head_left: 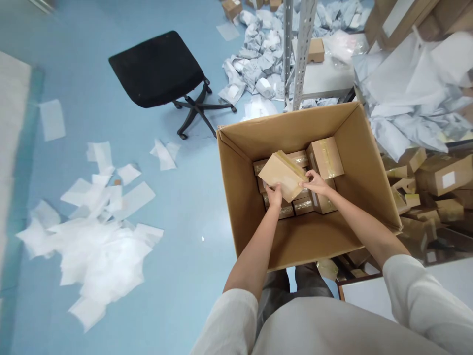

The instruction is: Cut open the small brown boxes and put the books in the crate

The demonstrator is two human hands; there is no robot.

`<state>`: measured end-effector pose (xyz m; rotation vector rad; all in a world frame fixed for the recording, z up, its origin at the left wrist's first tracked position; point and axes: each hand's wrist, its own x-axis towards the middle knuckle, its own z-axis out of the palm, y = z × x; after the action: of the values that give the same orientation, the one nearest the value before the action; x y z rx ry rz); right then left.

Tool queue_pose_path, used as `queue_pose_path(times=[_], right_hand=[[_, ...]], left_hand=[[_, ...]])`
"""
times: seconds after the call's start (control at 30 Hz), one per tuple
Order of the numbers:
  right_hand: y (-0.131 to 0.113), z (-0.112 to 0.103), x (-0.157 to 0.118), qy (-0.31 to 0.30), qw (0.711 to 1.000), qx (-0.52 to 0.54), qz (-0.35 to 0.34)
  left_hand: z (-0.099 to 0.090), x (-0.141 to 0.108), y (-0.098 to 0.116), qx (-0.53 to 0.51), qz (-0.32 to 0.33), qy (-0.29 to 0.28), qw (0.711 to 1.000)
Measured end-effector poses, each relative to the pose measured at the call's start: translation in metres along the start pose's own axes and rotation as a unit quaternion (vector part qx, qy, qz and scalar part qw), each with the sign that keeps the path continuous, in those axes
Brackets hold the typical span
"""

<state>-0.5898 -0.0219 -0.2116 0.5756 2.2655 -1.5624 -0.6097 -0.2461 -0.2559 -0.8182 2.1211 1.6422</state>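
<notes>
Box (283, 173) in hand is tilting above the packed smaller boxes (303, 206) inside a large open carton (353, 192), whose walls are rising around both forearms. The left hand's (274, 195) fingers are holding its near edge; the right hand's (316, 182) fingers are gripping its right end. A metal shelf post (303, 54) and grey parcels (254, 61) are standing and lying beyond.

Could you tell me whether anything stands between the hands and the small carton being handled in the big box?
Nothing visible: the left hand and right hand already touch the carton.
</notes>
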Motion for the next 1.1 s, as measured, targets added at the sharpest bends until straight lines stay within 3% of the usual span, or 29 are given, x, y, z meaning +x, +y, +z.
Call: queue_pose_path(times=[0.1,0.2,0.37,0.53,0.7,0.8,0.9,1.0,1.1], right_hand=[[-0.013,-0.009,-0.027,0.025,0.999,0.03,-0.007],[-0.029,-0.02,-0.059,0.089,0.996,0.014,-0.023],[-0.054,-0.036,-0.124,0.19,0.98,-0.031,-0.056],[-0.078,-0.052,-0.201,0.27,0.959,-0.034,-0.077],[-0.099,-0.086,-0.29,0.341,0.928,-0.087,-0.121],[-0.096,-0.105,-0.35,0.381,0.91,-0.122,-0.105],[-0.074,-0.112,-0.411,0.42,0.896,-0.127,-0.068],[-0.034,-0.105,-0.469,0.459,0.881,-0.109,-0.024],[0.016,-0.087,-0.527,0.491,0.865,-0.1,0.034]], left_hand=[[-0.009,-0.02,0.025,0.042,0.003,0.024,0.999],[-0.025,-0.037,0.059,0.105,0.117,0.049,0.986],[-0.036,-0.071,0.123,0.11,0.279,-0.057,0.952],[-0.037,-0.123,0.17,0.117,0.343,-0.14,0.921],[-0.03,-0.186,0.195,0.129,0.386,-0.176,0.896],[-0.013,-0.23,0.196,0.13,0.405,-0.229,0.876],[0.01,-0.28,0.18,0.132,0.423,-0.282,0.851],[0.033,-0.331,0.146,0.152,0.423,-0.321,0.834],[0.05,-0.382,0.098,0.18,0.42,-0.377,0.806]])
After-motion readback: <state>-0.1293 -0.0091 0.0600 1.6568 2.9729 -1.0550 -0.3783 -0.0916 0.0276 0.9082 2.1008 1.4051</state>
